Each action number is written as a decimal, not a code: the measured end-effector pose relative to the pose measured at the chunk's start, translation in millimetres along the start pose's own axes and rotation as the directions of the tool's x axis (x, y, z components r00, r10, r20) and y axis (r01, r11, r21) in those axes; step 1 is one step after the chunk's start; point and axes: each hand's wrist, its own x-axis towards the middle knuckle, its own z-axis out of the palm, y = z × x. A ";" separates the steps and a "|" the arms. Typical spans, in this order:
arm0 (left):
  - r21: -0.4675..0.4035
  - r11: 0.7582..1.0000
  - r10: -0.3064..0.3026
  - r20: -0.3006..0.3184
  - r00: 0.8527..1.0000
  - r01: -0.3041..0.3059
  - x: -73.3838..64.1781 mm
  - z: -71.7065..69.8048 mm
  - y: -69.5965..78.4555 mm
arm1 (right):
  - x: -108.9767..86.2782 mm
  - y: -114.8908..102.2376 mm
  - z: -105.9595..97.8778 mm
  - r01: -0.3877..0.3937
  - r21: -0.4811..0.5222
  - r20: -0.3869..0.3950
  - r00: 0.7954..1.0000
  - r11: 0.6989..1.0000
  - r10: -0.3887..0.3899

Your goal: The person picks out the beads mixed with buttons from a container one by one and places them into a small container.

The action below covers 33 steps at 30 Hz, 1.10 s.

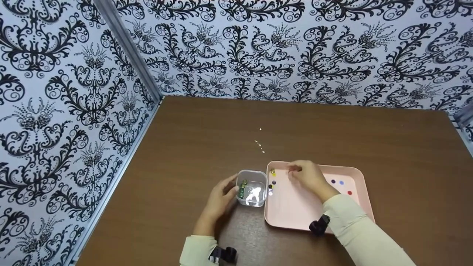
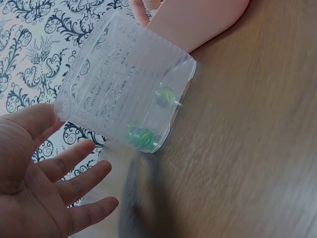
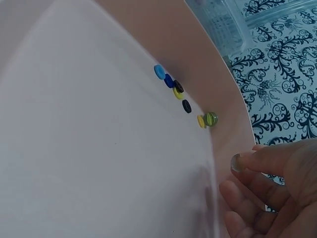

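Note:
My left hand [image 1: 218,197] rests at the left side of a clear plastic container [image 1: 252,202], touching its rim. In the left wrist view its fingers are straight and spread beside the container. Several green marbles [image 2: 143,139] lie inside the container. My right hand [image 1: 308,176] hovers over the far edge of a pink tray [image 1: 295,216], fingers loosely bent, thumb close to the index finger, with nothing visible between them. A yellow-green marble [image 3: 211,119] sits in the tray's far left corner, next to a yellow button [image 3: 201,121].
More small buttons, including a light blue one [image 3: 159,72] and a black one [image 3: 186,106], lie along the tray's left wall. A red button [image 1: 349,193] lies toward its right side. The container stands against the tray on a brown table [image 1: 207,129], with patterned walls behind and left.

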 end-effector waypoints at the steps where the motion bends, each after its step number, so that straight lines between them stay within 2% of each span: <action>1: -0.001 1.000 0.002 0.002 1.000 -0.002 0.2 -0.2 -0.1 | 0.0 -0.3 -0.2 -0.009 0.005 0.001 1.000 1.000 0.009; 13: 0.024 1.000 0.014 0.017 1.000 -0.015 0.0 -0.9 -1.3 | -1.5 -6.2 -1.9 -0.069 0.055 -0.020 0.997 0.996 0.070; 28: 0.003 1.000 0.025 0.024 0.999 -0.025 0.3 -1.9 1.6 | -1.0 -7.1 -3.4 -0.062 0.068 -0.062 0.996 0.996 0.066; 33: 0.030 0.999 0.024 0.023 0.999 -0.025 0.0 -1.3 1.4 | -3.7 -9.2 -4.0 -0.071 0.084 -0.066 0.995 0.994 0.077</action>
